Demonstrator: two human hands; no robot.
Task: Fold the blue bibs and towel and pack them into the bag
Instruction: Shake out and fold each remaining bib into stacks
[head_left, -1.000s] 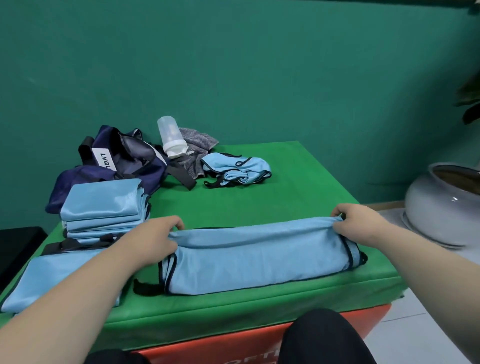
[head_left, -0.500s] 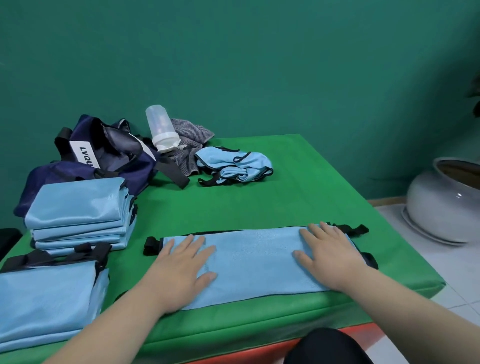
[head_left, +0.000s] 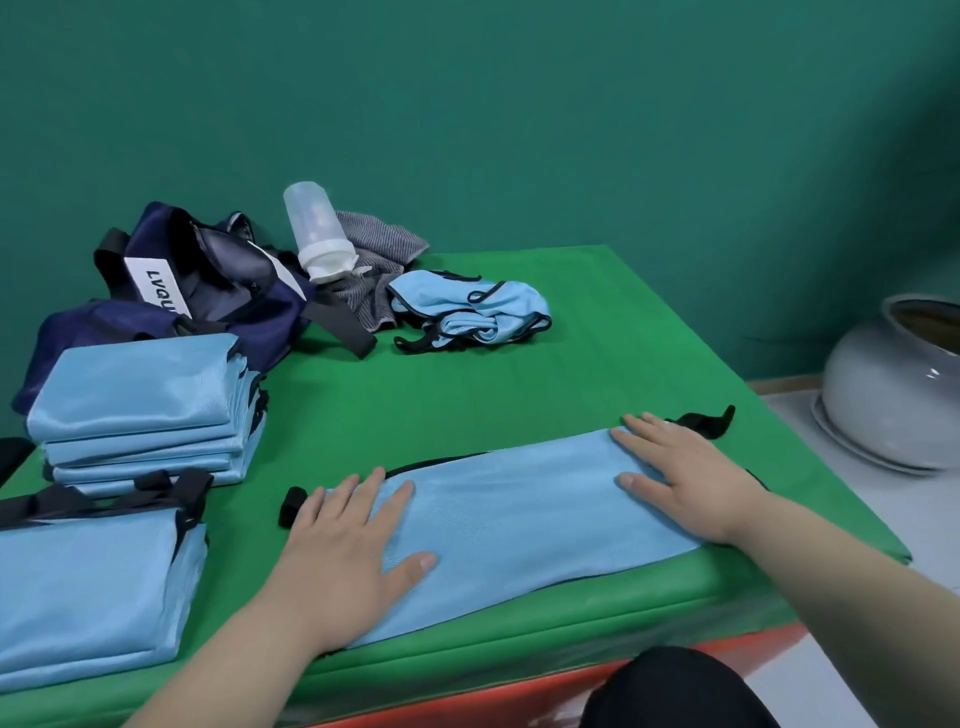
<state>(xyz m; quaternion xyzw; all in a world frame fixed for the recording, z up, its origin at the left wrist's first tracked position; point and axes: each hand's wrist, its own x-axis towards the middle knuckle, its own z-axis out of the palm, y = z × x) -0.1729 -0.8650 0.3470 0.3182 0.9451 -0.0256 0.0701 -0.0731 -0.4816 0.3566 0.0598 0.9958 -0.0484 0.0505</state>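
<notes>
A light blue bib (head_left: 519, 514) with black trim lies folded into a long strip near the front edge of the green table (head_left: 467, 395). My left hand (head_left: 348, 551) presses flat on its left end, fingers spread. My right hand (head_left: 685, 473) presses flat on its right end. A stack of folded blue bibs (head_left: 140, 405) sits at the left, and another folded bib (head_left: 88, 587) lies in front of it. A crumpled blue bib (head_left: 467, 312) lies at the back. The navy bag (head_left: 197, 296) stands open at the back left, beside a grey towel (head_left: 374, 260).
A clear plastic bottle (head_left: 317, 228) with a white cap leans between the bag and the towel. A grey ceramic pot (head_left: 898, 384) stands on the floor right of the table. A green wall rises behind the table.
One second ago both hands gripped the bib's top edge while folding it over. Since then they laid it down and now press flat on the folded strip.
</notes>
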